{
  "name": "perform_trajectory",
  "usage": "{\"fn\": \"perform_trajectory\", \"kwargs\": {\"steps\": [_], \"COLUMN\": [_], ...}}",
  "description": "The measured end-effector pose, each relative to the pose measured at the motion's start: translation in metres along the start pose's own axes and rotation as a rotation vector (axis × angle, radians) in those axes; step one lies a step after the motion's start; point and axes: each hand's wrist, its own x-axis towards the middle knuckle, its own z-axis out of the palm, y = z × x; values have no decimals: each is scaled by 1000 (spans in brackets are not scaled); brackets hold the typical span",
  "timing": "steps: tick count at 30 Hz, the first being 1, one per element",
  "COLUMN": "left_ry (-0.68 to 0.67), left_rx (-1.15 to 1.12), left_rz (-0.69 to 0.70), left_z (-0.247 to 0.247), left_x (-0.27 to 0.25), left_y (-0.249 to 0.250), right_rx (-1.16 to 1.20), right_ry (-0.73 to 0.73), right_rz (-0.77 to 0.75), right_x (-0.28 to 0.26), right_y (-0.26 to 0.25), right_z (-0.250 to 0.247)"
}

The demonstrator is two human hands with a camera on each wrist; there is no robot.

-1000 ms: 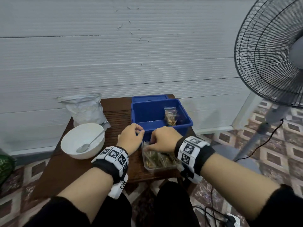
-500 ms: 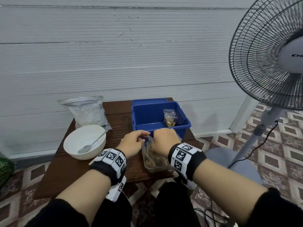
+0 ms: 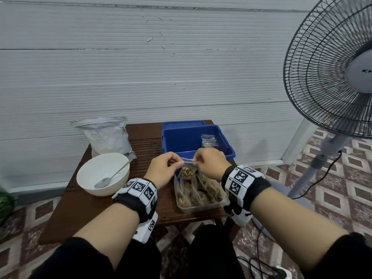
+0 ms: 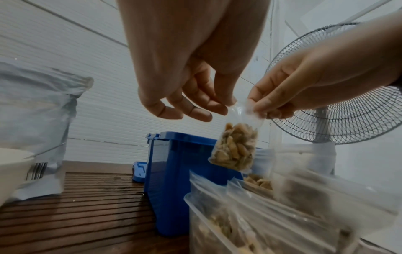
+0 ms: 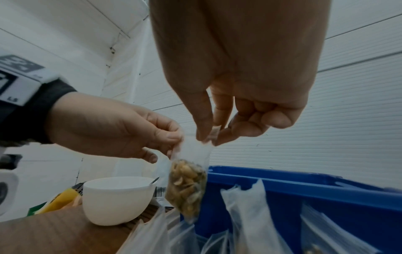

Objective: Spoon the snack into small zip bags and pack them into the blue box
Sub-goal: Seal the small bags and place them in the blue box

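Note:
A small clear zip bag (image 3: 187, 170) (image 4: 234, 147) (image 5: 187, 185) half full of brown snack hangs in the air by its top edge. My left hand (image 3: 165, 168) (image 5: 121, 132) pinches its left top corner, my right hand (image 3: 209, 163) (image 4: 304, 82) pinches the right top corner. The bag hangs just above a clear tray (image 3: 201, 208) holding several filled bags. Behind it stands the open blue box (image 3: 227, 152) (image 4: 165, 180) (image 5: 304, 185) with one filled bag (image 3: 209, 140) leaning inside.
A white bowl (image 3: 88, 174) with a metal spoon (image 3: 110, 176) sits at the left of the brown slatted table (image 3: 66, 208). A large grey pouch (image 3: 106, 135) stands behind the bowl. A standing fan (image 3: 330, 77) is close on the right, its cable on the tiled floor.
Both hands have lifted one filled bag out of the tray and now hold it higher, in front of the blue box's near wall.

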Motion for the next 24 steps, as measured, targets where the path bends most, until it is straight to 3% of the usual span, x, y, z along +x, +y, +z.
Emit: {"fn": "perform_trajectory", "kwargs": {"steps": [10, 15, 24], "left_ry": [-26, 21, -43], "left_rx": [-1, 75, 44], "left_rz": [-19, 1, 71], "left_z": [-3, -4, 1], "left_x": [-2, 0, -2], "left_y": [-2, -4, -6], "right_rx": [275, 296, 297], "right_ry": [83, 123, 171], "right_rz": [83, 35, -109], "right_x": [-1, -6, -2], "right_y": [13, 12, 16], "right_z": [13, 18, 23]}}
